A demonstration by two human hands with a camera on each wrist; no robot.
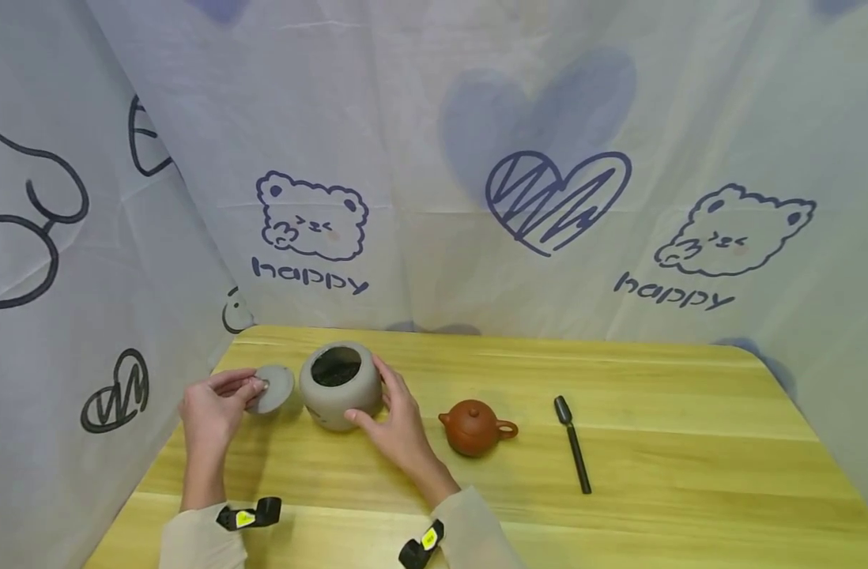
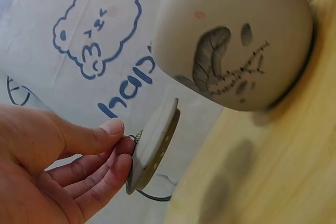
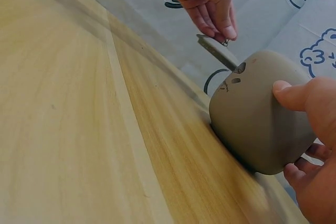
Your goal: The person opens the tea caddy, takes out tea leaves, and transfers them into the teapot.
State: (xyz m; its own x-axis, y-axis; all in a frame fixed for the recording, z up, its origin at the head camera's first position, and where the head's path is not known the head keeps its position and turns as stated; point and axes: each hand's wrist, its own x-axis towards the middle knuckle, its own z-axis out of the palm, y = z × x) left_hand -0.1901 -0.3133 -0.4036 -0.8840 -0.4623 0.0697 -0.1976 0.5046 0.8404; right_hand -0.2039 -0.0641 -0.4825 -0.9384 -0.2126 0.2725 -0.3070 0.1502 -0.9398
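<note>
My left hand (image 1: 209, 415) pinches the small loop knob of a flat round grey lid (image 1: 279, 389) between thumb and fingers. The lid is held tilted in the air, to the left of a grey ceramic tea jar (image 1: 322, 407) and apart from it. Dark, dried tea leaves (image 1: 337, 374) show through the jar's uncovered mouth. Around the jar's right side my right hand (image 1: 403, 431) grips it, thumb on the near wall and fingers behind. The jar's base is on the table. A dark painted plant (image 2: 215, 61) decorates its wall in the left wrist view.
Right of the jar sits a reddish-brown clay teapot (image 1: 471, 433), spout towards the jar. Further right lies a dark long-handled scoop (image 1: 575, 450). The wooden table (image 1: 662, 506) meets printed cloth hangings (image 1: 434, 261) at the back and left.
</note>
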